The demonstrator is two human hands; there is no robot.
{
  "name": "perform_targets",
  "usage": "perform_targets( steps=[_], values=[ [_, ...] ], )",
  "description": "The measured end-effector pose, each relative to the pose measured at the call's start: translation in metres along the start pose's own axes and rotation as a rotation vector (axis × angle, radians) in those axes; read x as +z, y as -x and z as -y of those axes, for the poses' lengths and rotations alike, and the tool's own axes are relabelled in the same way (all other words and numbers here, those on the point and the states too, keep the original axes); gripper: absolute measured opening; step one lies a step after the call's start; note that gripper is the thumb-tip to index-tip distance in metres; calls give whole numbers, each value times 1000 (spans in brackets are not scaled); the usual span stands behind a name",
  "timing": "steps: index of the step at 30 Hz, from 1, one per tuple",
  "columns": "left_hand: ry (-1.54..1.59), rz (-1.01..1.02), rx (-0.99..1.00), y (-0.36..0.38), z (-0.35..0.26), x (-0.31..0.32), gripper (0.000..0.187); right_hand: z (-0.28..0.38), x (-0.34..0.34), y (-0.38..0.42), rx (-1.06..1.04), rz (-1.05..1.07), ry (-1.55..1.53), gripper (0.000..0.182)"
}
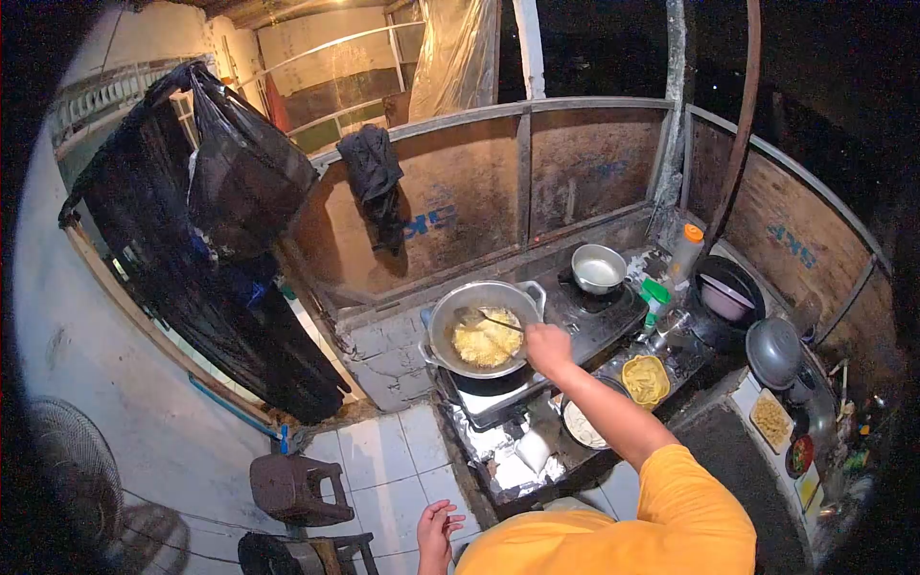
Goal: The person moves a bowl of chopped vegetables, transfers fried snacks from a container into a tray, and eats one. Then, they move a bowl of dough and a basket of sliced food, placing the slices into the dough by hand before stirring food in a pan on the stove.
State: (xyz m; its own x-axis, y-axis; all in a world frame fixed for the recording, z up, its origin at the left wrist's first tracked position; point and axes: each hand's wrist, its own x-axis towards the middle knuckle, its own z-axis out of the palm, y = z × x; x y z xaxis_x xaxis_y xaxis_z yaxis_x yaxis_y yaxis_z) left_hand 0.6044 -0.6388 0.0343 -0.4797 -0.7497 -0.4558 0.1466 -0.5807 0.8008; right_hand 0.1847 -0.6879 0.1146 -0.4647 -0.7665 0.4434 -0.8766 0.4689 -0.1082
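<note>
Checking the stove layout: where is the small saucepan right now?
In the head view the small saucepan sits on the stove's far right burner, behind the wok and left of the orange-capped bottle.

Two hands show: the right hand (547, 347) over the stove, the left hand (436, 529) low down. One wok (479, 331) and one small pot (598, 268) sit on one stove (575, 331). One yellow bowl (646, 379), one bottle (684, 251), one black bag (244, 172), one stool (292, 487), one fan (72, 460).
</note>
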Motion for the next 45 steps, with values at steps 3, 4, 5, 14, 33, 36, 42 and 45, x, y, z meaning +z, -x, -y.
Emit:
perform_targets(
  steps=[3,4,5,14,33,36,42,45],
  values=[
    [0,-3,2,2,-4,4,23,-11,4,14,54,-49,-43,13],
    [-1,-1,7,2,-5,6,23,-14,4,19,88,-84,-90,14],
    [-8,10,1,3,-6,7,23,-16,6,22,100,-86,-83,14],
    [-102,21,-95,-12,-3,22,36,-33,21,70,248,-116,-172,16],
    [-247,178,-182,-71,0,102,39,-208,39,182,1098,-347,-975,9],
    [-278,204,-196,-84,6,118,41,-317,87,215,1137,-365,-462,15],
    [-370,80,-249,-95,15,168,22,-475,192,241,1435,-339,-516,13],
    [-372,49,-269,-98,26,172,22,-494,224,240,1395,-325,-492,10]
  ],
)
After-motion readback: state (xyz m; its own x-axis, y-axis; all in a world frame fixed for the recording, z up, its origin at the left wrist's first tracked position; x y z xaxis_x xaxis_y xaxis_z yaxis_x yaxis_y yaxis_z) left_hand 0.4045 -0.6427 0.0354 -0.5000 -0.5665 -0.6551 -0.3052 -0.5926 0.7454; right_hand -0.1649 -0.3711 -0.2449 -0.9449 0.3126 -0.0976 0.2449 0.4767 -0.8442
